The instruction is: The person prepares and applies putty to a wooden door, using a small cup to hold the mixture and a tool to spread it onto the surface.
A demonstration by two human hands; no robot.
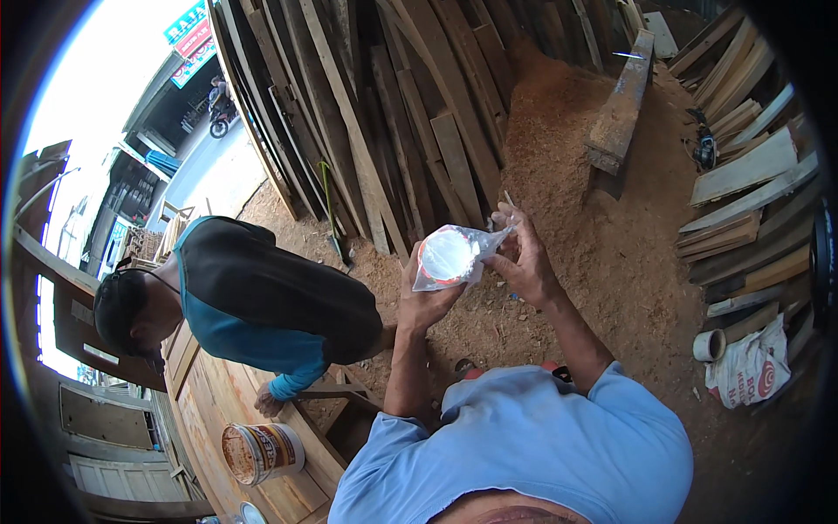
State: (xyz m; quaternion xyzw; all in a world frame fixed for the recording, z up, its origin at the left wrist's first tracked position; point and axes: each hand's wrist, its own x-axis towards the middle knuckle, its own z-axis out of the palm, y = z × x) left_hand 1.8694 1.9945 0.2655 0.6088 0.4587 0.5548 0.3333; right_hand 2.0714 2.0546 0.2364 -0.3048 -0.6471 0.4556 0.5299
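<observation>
In front of my chest, my left hand (426, 301) is wrapped round a small round container with a red edge (443, 281). White material (448, 255) shows inside it, and a clear plastic bag (476, 236) surrounds its mouth. The fingers of my right hand (526, 262) are pinched on the bag's gathered edge at the container's right side. A thin pale stick (509, 199) pokes up from the fingers of that hand; its kind is too small to tell.
At left, a co-worker (271, 288) bends over a wooden panel (209, 393) bearing a tub of brownish paste (262, 450). Planks (419, 113) lean behind; a beam (621, 113) stands over sawdust. At right are stacked boards (742, 179), a tape roll (709, 346) and a white sack (749, 367).
</observation>
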